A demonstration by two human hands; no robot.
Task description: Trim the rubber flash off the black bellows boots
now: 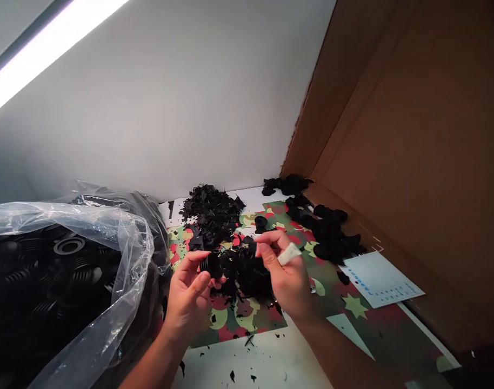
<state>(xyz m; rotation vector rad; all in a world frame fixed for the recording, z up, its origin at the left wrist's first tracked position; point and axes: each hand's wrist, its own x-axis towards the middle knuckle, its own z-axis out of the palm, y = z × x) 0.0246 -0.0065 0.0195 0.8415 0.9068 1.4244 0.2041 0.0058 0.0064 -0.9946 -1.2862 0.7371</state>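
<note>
My left hand (188, 294) is closed around a small black ribbed rubber part (212, 265), held between thumb and fingers. My right hand (285, 273) pinches at thin black flash on the same clump of black rubber (247, 273) that hangs between both hands; a white bandage wraps one of its fingers. Both hands hover above a camouflage-patterned mat (344, 319) on a white table.
A clear plastic bag (68, 281) full of black ribbed rubber parts fills the left. A heap of black trimmings (210, 213) lies behind the hands. Several black parts (328, 229) line a cardboard wall (413, 162) on the right. A printed paper sheet (380, 278) lies beside it.
</note>
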